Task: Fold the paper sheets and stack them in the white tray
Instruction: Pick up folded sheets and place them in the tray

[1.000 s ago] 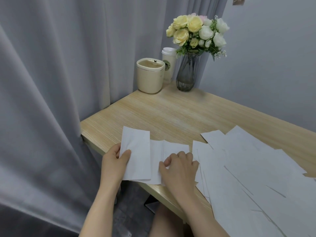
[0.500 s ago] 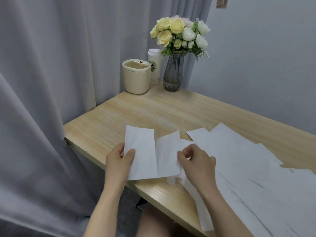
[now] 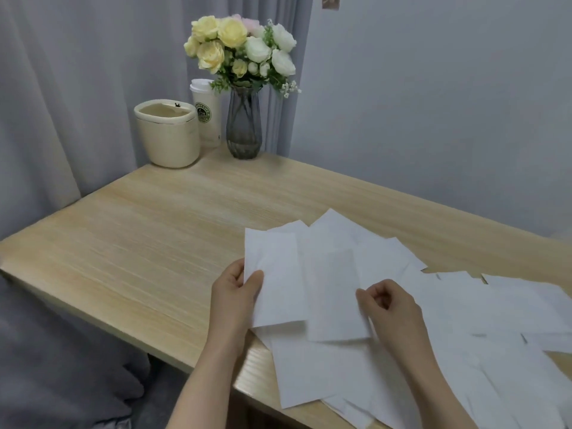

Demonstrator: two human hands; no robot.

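Head: cream pot (image 3: pixel 168 134) open, vase (image 3: pixel 243 125) holds flowers (image 3: pixel 241 48)

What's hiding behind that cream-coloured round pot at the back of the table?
Behind the cream round pot stands a white paper cup with a lid and a green logo, next to the grey glass vase. The pot covers the cup's lower left side; grey curtain hangs beyond.

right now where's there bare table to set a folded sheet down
Bare wood runs left of the left hand out to the table edge, and back to the cream pot and vase. Right of the right hand, loose sheets crowd it.
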